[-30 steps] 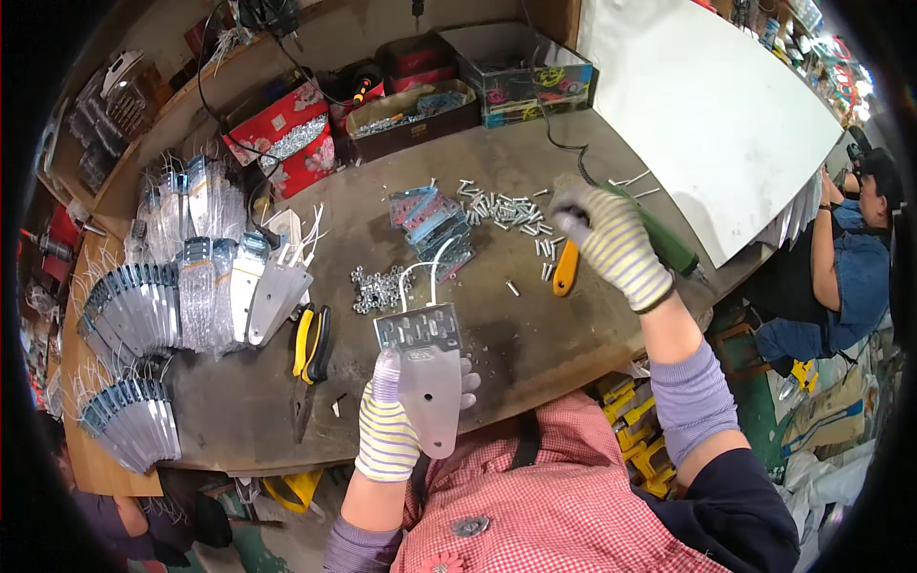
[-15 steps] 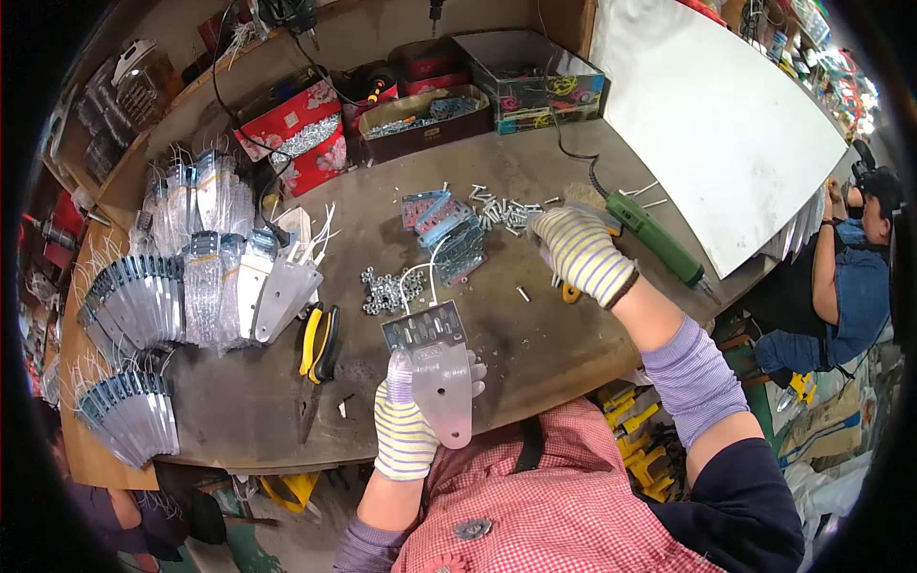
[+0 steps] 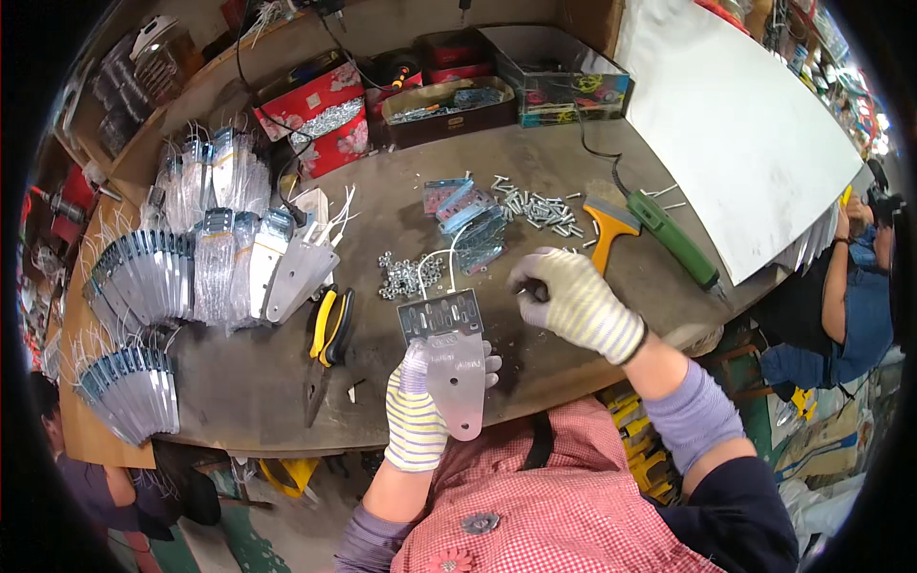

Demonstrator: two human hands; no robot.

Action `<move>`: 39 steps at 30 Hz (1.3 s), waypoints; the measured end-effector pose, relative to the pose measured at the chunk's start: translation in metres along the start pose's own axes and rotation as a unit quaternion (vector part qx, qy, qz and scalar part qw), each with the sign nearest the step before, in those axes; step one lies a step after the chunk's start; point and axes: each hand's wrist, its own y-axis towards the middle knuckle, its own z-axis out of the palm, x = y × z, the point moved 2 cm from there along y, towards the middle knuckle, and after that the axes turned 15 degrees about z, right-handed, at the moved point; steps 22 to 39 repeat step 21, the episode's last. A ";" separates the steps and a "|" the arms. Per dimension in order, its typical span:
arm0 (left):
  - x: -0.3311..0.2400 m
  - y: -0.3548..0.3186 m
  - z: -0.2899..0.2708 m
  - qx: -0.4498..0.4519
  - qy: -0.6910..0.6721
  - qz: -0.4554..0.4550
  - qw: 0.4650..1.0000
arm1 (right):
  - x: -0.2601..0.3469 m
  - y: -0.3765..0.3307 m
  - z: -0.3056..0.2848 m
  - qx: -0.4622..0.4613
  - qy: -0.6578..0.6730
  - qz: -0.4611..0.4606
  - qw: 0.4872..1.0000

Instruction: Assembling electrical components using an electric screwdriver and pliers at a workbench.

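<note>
While left hand (image 3: 420,406) grips hinge (image 3: 449,358) from beneath, fingers curled round tapered plate, hinge sits upright above bench edge. Right hand (image 3: 573,301) just right of hinge, fingertips (image 3: 527,286) pinched shut, contents hidden. Pliers (image 3: 330,329) left of hinge.

I'm seeing one pair of yellow-handled pliers (image 3: 328,336), one orange scraper (image 3: 606,229), one green power tool (image 3: 673,237), and two gloved hands.
</note>
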 end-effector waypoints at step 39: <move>-0.009 -0.008 0.017 -0.032 0.145 0.030 0.988 | 0.036 -0.038 0.015 -0.103 0.042 -0.155 0.982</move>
